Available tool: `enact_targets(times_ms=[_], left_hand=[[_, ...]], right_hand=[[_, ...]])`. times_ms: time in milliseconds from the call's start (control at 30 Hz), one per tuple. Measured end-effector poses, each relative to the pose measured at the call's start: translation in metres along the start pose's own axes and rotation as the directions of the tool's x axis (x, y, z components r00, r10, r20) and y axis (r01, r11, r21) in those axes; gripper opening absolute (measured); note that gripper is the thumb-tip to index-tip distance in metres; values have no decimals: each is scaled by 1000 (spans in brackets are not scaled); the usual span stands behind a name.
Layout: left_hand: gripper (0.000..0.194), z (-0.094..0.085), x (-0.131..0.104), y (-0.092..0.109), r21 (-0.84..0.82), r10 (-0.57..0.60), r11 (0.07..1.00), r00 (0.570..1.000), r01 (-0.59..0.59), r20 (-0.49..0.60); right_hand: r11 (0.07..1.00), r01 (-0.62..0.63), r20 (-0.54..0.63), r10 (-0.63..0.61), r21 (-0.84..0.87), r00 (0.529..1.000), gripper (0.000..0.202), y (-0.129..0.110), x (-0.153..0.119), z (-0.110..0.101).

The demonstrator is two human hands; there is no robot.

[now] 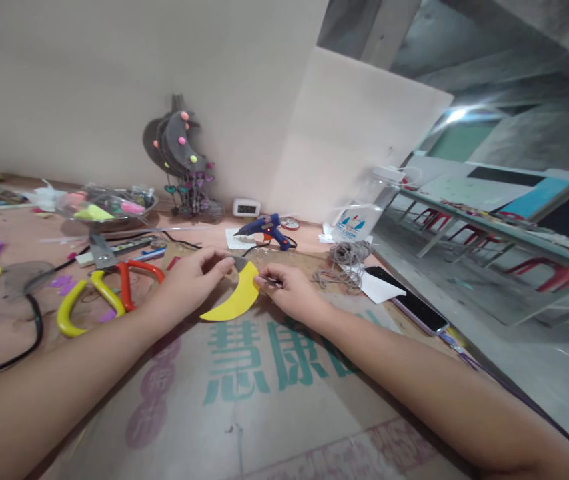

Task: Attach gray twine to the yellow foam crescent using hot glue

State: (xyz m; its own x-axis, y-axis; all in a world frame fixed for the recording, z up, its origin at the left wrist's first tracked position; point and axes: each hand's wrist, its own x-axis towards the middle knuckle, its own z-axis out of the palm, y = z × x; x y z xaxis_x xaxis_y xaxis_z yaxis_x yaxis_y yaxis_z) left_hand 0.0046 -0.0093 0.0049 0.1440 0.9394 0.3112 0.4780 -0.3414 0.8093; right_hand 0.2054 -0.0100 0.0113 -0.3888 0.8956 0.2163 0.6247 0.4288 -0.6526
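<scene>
Yellow crescent (238, 299), right grip (291, 288) at its edge

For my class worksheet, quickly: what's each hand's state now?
Left hand: closed, holding the yellow crescent near its upper end.
Right hand: closed, holding a small dark item at the crescent's edge.

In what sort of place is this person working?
Probably a craft workshop: a glue gun lies on the worktop, grey crescent decorations with small coloured balls are against the wall, and a long table with red seats is beyond.
</scene>
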Motion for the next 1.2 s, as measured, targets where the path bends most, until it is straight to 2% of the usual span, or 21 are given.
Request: enact_targets(times_ms=[133, 400, 567, 1000, 1200], left_hand=[[29, 0, -2, 2, 39, -16, 999, 1000, 16, 11], [37, 0, -2, 3, -14, -15, 1000, 1000, 16, 12], [33, -2, -3, 6, 50, -14, 999, 1000, 14, 9], [31, -3, -3, 5, 83, 7, 997, 1000, -8, 13], [29, 1, -1, 2, -54, -14, 998, 1000, 13, -16]], right_hand=[[999, 17, 15, -16, -34, 1000, 17, 1, -1, -1], [999, 33, 11, -33, -30, 999, 22, 5, 0, -1], [998, 31, 3, -31, -49, 1000, 24, 3, -1, -2], [997, 33, -2, -33, -66, 999, 26, 5, 0, -1], [999, 20, -4, -20, -42, 1000, 25, 3, 0, -2]])
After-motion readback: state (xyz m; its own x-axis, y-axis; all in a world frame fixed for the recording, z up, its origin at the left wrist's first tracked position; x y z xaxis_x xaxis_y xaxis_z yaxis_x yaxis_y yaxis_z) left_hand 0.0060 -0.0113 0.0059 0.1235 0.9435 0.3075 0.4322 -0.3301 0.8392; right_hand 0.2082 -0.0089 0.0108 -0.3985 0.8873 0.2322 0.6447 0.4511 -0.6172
